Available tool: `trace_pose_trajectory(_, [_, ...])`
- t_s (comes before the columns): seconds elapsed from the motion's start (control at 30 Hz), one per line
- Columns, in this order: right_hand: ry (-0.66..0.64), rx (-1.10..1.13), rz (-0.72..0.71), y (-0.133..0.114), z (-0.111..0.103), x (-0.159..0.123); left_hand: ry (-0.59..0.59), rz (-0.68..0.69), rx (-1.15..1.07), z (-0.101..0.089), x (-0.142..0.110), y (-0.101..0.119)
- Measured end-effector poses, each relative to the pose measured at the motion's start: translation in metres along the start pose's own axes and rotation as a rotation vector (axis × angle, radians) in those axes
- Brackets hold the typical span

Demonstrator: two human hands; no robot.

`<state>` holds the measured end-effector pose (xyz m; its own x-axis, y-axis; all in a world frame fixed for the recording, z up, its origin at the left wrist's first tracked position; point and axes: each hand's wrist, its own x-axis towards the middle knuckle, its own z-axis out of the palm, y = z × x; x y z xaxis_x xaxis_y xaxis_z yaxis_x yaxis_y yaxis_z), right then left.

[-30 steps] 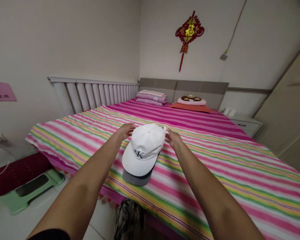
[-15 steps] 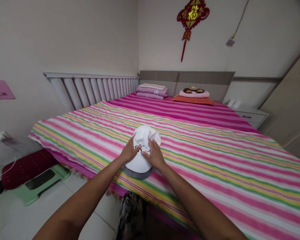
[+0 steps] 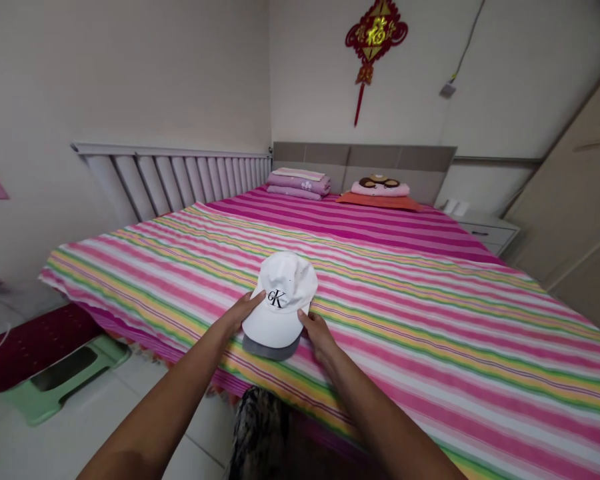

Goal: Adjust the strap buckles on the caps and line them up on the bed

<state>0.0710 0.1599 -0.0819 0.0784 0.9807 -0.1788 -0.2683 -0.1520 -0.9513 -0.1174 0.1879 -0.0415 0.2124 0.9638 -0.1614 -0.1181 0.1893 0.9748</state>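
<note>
- At far left, below the grip's level, a green plastic stool (image 3: 87,360) stands on a tiled floor beside a dark red cushion (image 3: 40,343).
- Behind and left of the grip, a white slatted rail (image 3: 180,180) runs along the wall.
- The left hand (image 3: 241,312) grasps one side of a white baseball cap (image 3: 284,290), thumb on top near the black "CK" lettering.
- Between the two hands, the cap rests on a striped bedspread (image 3: 420,327), its brim toward the wearer of the camera; a gray brim (image 3: 271,349) shows beneath.
- The right hand (image 3: 319,333) grasps the opposite edge of the brim, thumb uppermost.
- Well beyond the grip, folded purple bedding (image 3: 300,183) lies before the headboard (image 3: 400,163).
- Beyond and right, a white nightstand (image 3: 490,232) stands by the bed.
</note>
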Motion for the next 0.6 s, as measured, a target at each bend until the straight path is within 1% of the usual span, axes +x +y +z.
trace_pose_trajectory(0.07, [-0.017, 0.038, 0.038, 0.0001, 0.0006, -0.0008, -0.007, 0.004, -0.004, -0.0017, 0.0042, -0.0023])
trace_pose_trajectory(0.17, [-0.02, 0.089, 0.058, -0.0001, -0.0007, -0.0052, -0.025, 0.007, -0.004, -0.0044, 0.0087, -0.0047])
trace_pose_trajectory(0.43, [-0.031, 0.145, 0.018, 0.0009, -0.0029, -0.0093, -0.079, 0.049, 0.0, -0.0017, 0.0089, -0.0053])
trace_pose_trajectory(0.5, [-0.028, 0.133, 0.004, 0.0029, -0.0044, -0.0082, -0.065, 0.054, 0.02, 0.0011, 0.0077, -0.0035])
trace_pose_trajectory(0.6, [0.005, 0.086, -0.021, 0.0066, -0.0079, -0.0066, -0.029, 0.024, 0.042, 0.0049, 0.0059, 0.0005])
